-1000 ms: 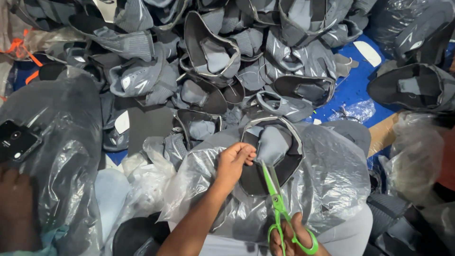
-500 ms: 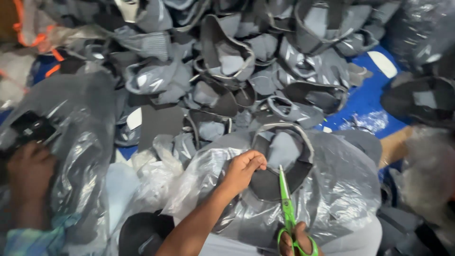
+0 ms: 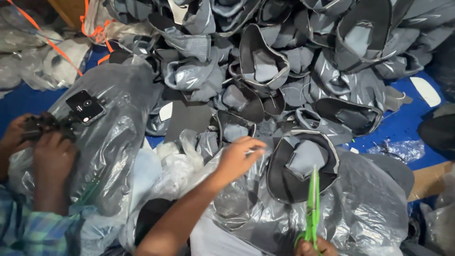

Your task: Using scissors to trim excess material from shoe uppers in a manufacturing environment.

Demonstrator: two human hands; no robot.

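Note:
My left hand (image 3: 237,159) hovers over a clear plastic bag (image 3: 365,208), fingers loosely spread and holding nothing, just left of a grey and black shoe upper (image 3: 301,166) lying on that bag. At the bottom edge my right hand (image 3: 315,247) grips green scissors (image 3: 312,208). Their closed blades point up at the upper's near rim. Only the top of my right hand shows.
A heap of grey shoe uppers (image 3: 265,61) fills the far side on a blue sheet (image 3: 403,125). At left, another person's hands (image 3: 47,147) hold a black phone on a mount (image 3: 85,106) over a large plastic bag (image 3: 113,142). Orange straps (image 3: 97,33) lie at the top left.
My left hand has lifted off the shoe upper and moved left. The scissors stay pointed at the upper. The other person's hands and phone have come further into view.

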